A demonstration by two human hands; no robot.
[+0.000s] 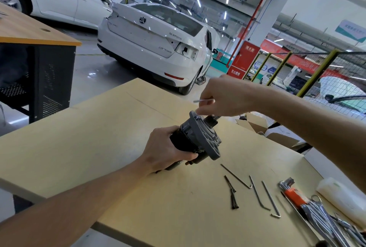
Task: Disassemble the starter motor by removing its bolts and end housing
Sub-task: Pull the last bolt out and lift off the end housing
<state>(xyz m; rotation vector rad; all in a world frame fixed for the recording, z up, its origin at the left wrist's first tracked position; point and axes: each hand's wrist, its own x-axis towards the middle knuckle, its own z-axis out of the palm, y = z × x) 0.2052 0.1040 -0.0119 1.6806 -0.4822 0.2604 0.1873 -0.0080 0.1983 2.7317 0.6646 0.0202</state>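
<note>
Left hand (166,147) grips starter motor (195,140) mid-table; right hand (223,97) pinches hex key (203,100).

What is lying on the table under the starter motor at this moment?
The starter motor is lifted by the left hand. Bare table shows beneath. Loose bolts and hex keys lie nearer the camera, not beneath. The hand and motor hide the spot directly below.
</note>
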